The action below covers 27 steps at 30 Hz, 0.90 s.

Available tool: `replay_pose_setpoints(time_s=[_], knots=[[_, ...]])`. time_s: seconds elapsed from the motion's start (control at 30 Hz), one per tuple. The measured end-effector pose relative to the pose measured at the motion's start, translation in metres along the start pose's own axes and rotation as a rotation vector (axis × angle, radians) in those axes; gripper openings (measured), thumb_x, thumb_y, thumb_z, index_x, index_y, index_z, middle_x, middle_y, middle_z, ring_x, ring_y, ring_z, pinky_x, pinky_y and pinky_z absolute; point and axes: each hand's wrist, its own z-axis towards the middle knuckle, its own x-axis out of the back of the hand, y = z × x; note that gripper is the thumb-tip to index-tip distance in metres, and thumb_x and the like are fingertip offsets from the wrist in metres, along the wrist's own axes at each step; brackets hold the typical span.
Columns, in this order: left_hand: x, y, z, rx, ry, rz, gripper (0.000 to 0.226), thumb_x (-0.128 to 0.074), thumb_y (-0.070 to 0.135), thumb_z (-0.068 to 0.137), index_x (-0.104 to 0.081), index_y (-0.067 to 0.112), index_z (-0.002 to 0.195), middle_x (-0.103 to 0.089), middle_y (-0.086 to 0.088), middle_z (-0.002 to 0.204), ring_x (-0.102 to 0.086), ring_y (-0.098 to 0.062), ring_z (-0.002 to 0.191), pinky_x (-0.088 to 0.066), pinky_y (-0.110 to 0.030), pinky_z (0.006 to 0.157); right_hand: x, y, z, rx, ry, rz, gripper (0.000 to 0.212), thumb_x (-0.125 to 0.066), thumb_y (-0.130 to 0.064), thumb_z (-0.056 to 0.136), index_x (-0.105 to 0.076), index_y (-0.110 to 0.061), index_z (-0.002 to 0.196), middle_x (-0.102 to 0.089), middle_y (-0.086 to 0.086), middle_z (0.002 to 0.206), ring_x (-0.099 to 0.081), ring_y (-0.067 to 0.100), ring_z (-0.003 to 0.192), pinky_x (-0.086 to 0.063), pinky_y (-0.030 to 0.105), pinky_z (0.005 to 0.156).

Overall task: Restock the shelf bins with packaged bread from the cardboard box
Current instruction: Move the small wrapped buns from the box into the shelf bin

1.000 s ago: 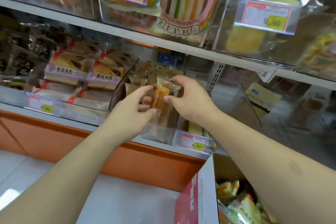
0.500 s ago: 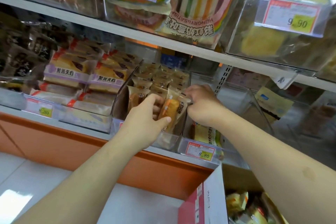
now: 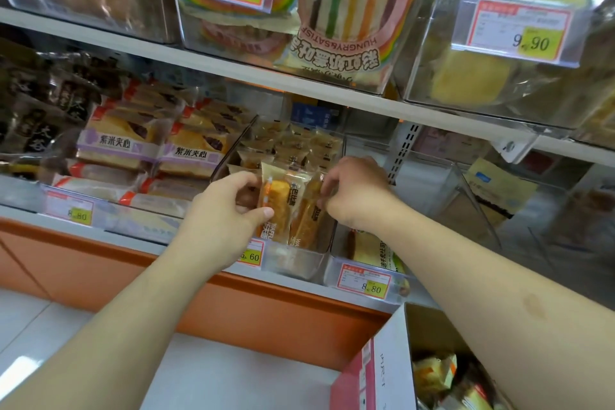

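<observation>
Two clear-wrapped waffle bread packs stand upright at the front of a clear shelf bin [image 3: 296, 260] on the lower shelf. My left hand [image 3: 229, 210] pinches the left pack [image 3: 278, 203] between thumb and fingers. My right hand [image 3: 352, 193] has its fingers curled on the top edge of the right pack [image 3: 307, 220]. Behind them, several more of the same packs [image 3: 293, 146] fill the bin. The open cardboard box [image 3: 429, 373] sits at bottom right with more packaged bread [image 3: 436, 373] inside.
Left of the bin lie stacked purple-labelled sandwich breads [image 3: 139, 150]. A clear bin [image 3: 442, 183] to the right holds little. The upper shelf [image 3: 233, 66] carries rainbow toast [image 3: 346, 10] and price tags. An orange shelf base [image 3: 166, 273] runs below.
Both hands have lowered the packs down into the front of the bin. The camera has moved closer to the shelf.
</observation>
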Motion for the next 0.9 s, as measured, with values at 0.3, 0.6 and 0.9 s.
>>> replay_pose_setpoints(time_s=[0.3, 0.6, 0.9], knots=[[-0.024, 0.013, 0.000, 0.009, -0.006, 0.096, 0.026, -0.084, 0.032, 0.086, -0.062, 0.036, 0.099, -0.068, 0.016, 0.082, -0.065, -0.002, 0.074, -0.048, -0.020, 0.067, 0.032, 0.007, -0.001, 0.078, 0.110, 0.262, 0.018, -0.081, -0.022, 0.092, -0.067, -0.032, 0.088, -0.067, -0.015, 0.098, -0.061, 0.005, 0.092, -0.041, 0.022, 0.067], [-0.036, 0.018, 0.003, 0.028, -0.167, 0.233, 0.037, -0.082, 0.031, 0.088, -0.069, 0.026, 0.123, -0.062, 0.019, 0.086, -0.059, -0.001, 0.082, -0.046, -0.018, 0.072, 0.026, 0.016, -0.009, 0.098, -0.085, 0.338, 0.014, -0.066, -0.024, 0.102, -0.075, -0.035, 0.102, -0.070, -0.014, 0.116, -0.064, 0.006, 0.104, -0.045, 0.019, 0.077], [-0.038, 0.026, 0.000, 0.048, -0.232, 0.238, 0.014, -0.063, 0.043, 0.100, -0.060, 0.031, 0.107, -0.067, 0.009, 0.081, -0.065, -0.013, 0.076, -0.057, -0.035, 0.068, 0.022, 0.014, -0.022, 0.117, -0.109, 0.129, 0.057, -0.081, -0.051, 0.087, -0.059, -0.047, 0.140, -0.052, -0.005, 0.142, -0.054, 0.021, 0.129, -0.046, 0.036, 0.105]])
